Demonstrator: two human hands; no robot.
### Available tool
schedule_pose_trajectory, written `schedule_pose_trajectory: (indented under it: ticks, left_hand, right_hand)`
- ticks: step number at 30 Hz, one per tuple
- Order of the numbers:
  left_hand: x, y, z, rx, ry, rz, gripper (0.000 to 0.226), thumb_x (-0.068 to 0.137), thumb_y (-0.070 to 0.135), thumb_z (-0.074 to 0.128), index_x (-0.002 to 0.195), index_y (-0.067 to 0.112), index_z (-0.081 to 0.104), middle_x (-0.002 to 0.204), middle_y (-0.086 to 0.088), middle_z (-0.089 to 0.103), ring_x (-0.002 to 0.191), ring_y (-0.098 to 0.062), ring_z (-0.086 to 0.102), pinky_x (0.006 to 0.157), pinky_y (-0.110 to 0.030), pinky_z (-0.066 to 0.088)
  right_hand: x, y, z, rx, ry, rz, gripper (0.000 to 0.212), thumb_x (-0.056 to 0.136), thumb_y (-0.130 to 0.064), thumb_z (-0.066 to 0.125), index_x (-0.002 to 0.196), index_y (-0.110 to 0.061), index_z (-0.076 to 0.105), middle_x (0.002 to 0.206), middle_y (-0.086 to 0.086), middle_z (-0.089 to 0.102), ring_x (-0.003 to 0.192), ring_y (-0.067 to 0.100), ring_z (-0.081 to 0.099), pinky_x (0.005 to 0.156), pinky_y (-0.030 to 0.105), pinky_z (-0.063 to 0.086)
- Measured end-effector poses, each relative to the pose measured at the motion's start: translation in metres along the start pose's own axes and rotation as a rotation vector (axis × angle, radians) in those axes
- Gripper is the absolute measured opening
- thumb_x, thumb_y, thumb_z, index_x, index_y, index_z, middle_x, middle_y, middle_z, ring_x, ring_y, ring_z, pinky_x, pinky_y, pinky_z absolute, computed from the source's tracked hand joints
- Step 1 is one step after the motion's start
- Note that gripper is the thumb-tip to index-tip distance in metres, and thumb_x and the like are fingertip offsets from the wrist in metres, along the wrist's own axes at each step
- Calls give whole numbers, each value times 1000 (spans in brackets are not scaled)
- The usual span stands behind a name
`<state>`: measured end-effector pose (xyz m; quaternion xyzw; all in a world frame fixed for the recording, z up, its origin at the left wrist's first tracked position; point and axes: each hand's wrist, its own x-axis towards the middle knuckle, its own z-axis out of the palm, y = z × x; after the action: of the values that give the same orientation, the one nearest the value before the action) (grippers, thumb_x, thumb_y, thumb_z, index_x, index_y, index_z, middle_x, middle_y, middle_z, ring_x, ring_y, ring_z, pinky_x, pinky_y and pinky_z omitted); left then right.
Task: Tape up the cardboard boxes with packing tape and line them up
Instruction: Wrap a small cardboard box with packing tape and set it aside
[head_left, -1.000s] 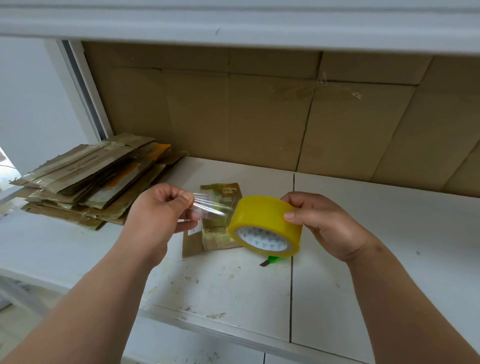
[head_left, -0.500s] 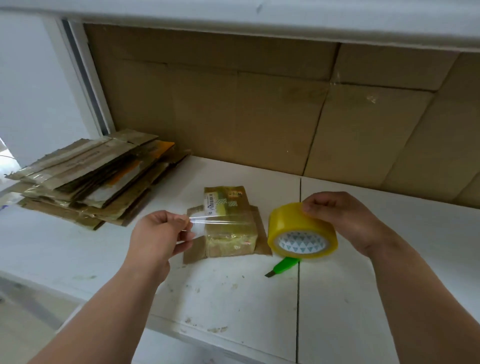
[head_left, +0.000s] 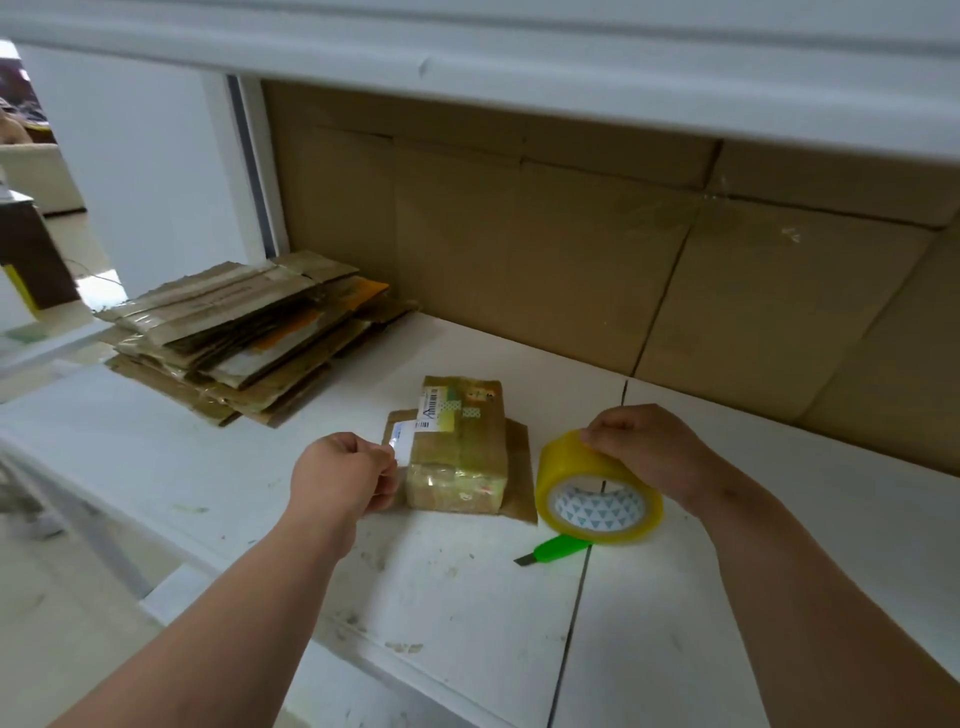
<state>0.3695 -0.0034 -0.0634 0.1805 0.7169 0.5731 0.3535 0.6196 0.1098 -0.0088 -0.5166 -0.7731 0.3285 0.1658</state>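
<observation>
Left hand (head_left: 340, 480): fingers curled tight, thumb and forefinger pinching the free end of the clear tape strip (head_left: 401, 448), just beside the left side of the small box (head_left: 460, 449). Whether the strip touched the box could not be told. Forearm came in from the lower left, wrist slightly bent, knuckles up.

Right hand (head_left: 647, 449): fingers curled over the top edge of the tape roll (head_left: 597, 493), gripping it from above. Roll stood tilted on its rim, its open core facing the camera, low edge at or near the desk (head_left: 441, 597), just right of the box. Forearm entered from the lower right.

Box: small, oblong, brown cardboard, glossy with tape already wrapped over it, white barcode label and patterned stickers on top; brown cardboard flaps spread flat on the desk at its base. It sat mid-desk between the two hands.

Roll: translucent yellow, white core printed with small blue triangles.

A green utility knife (head_left: 556, 550) lay on the desk just beneath the roll, blade tip out to the left. A stack of flattened cardboard (head_left: 244, 332) rested well to the left at the back. Desk white, scuffed and stained, a seam running front to back. Brown cardboard sheets (head_left: 519, 249) lined the wall behind.
</observation>
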Motion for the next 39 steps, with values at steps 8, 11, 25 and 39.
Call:
schedule_pose_trajectory:
  ticks: [8,11,25,39]
  left_hand:
    - [7,-13,0,149,7,-40,9,88,7,66,84,-2,66,71,-15,68,65,-26,60,70,-41,58]
    - [7,-17,0,252,-19,-13,16,87,16,69,82,0,68,62,-10,65,58,-22,54,61,-34,49]
    - [0,-14,7,527,-161,250,33,92,2,44,86,23,69,88,2,71,85,-21,67,78,-36,53]
    - [40,13,2,962,-129,469,37,101,42,47,137,34,42,132,2,60,118,-24,56,103,-42,41]
  right_hand:
    - [9,-10,9,-211,-47,4,24,94,-44,55,82,-26,65,85,-1,65,85,18,63,74,31,48]
    - [13,-19,16,-334,-61,24,27,93,-51,52,84,-28,62,88,-2,63,91,21,62,83,36,51]
    - [13,-47,37,-507,-126,32,28,94,-51,52,90,-25,60,89,-2,60,93,21,61,84,36,45]
    - [2,-74,70,100,-166,129,11,85,-20,59,78,-12,55,73,5,48,66,19,50,62,29,34]
